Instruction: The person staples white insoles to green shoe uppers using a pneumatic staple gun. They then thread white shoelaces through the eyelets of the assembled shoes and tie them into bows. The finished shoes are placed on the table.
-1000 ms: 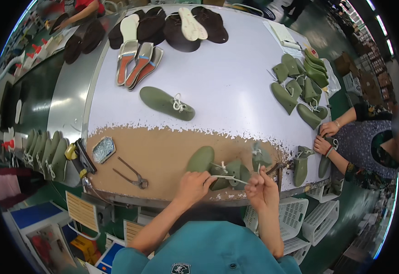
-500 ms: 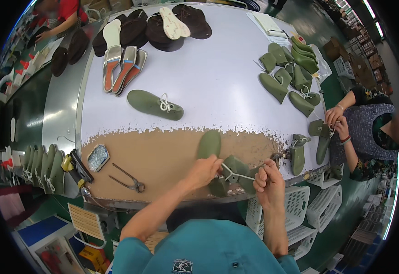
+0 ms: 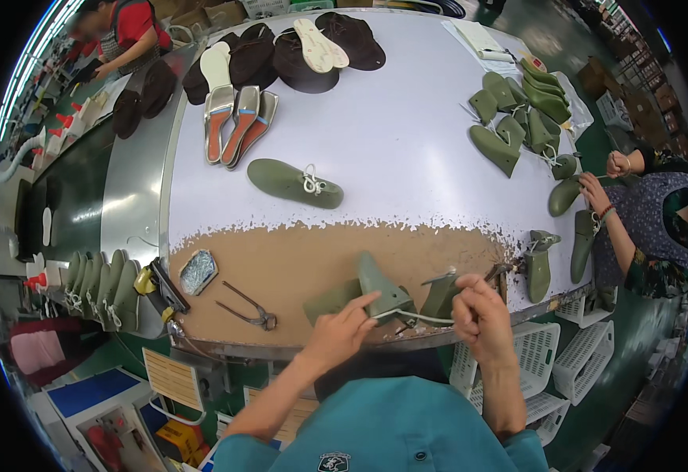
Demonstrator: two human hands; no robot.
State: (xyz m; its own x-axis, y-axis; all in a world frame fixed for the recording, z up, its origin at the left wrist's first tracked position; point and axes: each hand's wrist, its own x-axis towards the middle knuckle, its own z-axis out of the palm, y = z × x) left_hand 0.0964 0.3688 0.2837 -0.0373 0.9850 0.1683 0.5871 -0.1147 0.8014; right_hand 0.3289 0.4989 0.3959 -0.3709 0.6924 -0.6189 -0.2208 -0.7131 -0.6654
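Last [image 3: 379,285], green: at the near edge of the surface [image 3: 305,252], between the hands.
Cord [image 3: 430,319], pale: forked half a second ago, now a near-straight line; slack apparently taken up.
Left hand [image 3: 339,330]: fingers against the last; whether they pinch cord, cannot tell.
Right hand [image 3: 482,316]: fingers curled tight on the cord's end.
Pincers [image 3: 265,320]: left, handles apart.

No text is readable; the teal shirt [image 3: 375,421] bears a badge [image 3: 334,462].
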